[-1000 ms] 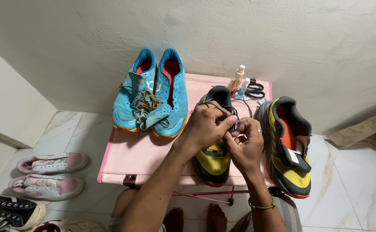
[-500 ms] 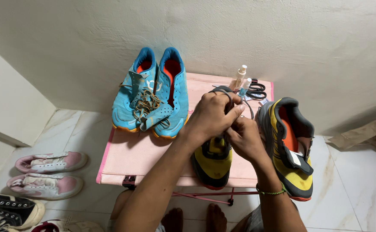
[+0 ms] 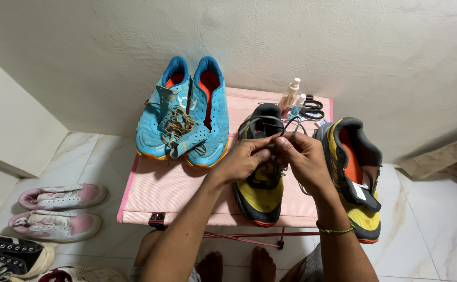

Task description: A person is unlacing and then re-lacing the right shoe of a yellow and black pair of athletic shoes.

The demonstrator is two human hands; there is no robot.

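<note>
Shoelace (image 3: 286,127): pinched between fingertips of left hand (image 3: 246,159) and right hand (image 3: 302,156), above yellow-black shoe (image 3: 262,196) near table's (image 3: 160,188) front edge. 2 blue shoes (image 3: 184,112) at back-left corner.

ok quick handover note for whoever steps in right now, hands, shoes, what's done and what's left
Left hand and right hand: both pinch the dark grey lace above the black and yellow running shoe on the pink folding table.
Its matching shoe lies to the right, tongue open, no lace showing.
Pair of blue mesh shoes at the far left of the table, laces loose.
Done: lace is in hand at the shoe's top.
Left: by the look of it, the lacing itself, then probably the other shoe.
</note>
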